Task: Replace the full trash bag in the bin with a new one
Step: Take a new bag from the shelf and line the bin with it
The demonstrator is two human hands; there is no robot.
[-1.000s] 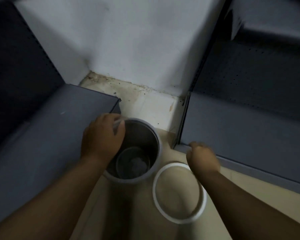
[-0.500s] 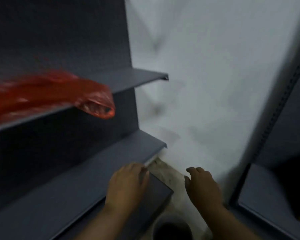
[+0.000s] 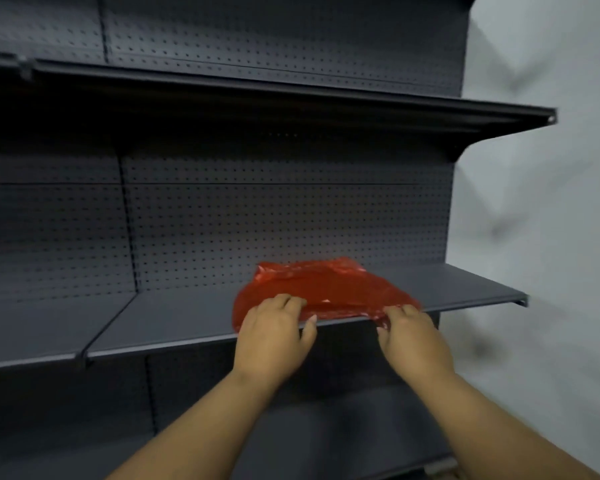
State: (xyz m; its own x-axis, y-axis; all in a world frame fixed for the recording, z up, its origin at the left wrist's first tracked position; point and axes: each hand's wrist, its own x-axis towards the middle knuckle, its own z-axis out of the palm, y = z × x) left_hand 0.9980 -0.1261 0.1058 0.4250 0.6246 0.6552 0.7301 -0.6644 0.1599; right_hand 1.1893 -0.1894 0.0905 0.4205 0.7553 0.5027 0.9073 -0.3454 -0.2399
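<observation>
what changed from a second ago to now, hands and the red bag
Both hands left the bin on the floor and rose to the shelf. The left hand and the right hand now take hold of the red bag's front edge. The bag stays on the shelf.

In front of me a dark metal shelf [image 3: 174,317] carries a flat red trash bag [image 3: 326,292] at its front edge.
</observation>
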